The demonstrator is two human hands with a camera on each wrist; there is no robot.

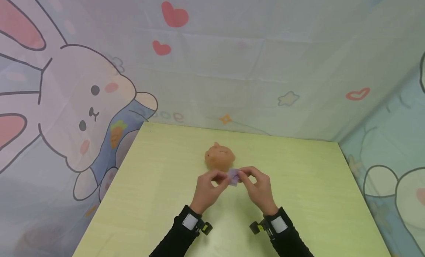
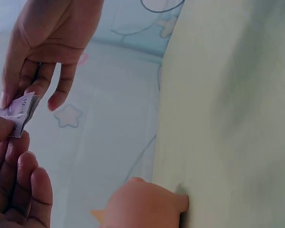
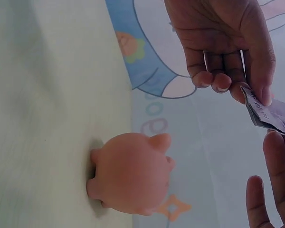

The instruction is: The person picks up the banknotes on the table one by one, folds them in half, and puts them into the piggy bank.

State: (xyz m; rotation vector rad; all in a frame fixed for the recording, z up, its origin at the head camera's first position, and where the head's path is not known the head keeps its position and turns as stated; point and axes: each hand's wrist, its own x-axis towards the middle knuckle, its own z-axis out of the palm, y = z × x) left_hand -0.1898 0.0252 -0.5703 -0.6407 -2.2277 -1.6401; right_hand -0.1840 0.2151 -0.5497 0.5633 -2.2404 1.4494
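Observation:
Both hands meet over the table around a small folded purple banknote (image 1: 233, 177). My left hand (image 1: 208, 188) pinches its left side between thumb and fingers. On the other side, the thumb and forefinger of my right hand (image 1: 259, 187) pinch the note. Print and stacked fold layers show on the banknote (image 3: 266, 114) in the right wrist view. Just beyond the hands, an orange-pink piggy bank (image 1: 220, 156) stands on the table, with a slot-like line on its top. The right wrist view shows the piggy bank (image 3: 130, 173) whole; the left wrist view cuts it off at the bottom.
A pale yellow table (image 1: 159, 168) lies under the hands. Behind and beside it hangs a cloth (image 1: 232, 65) printed with a rabbit, hearts and stars. Each forearm wears a black sleeve (image 1: 179, 235) and a strapped-on wrist camera (image 1: 204, 227).

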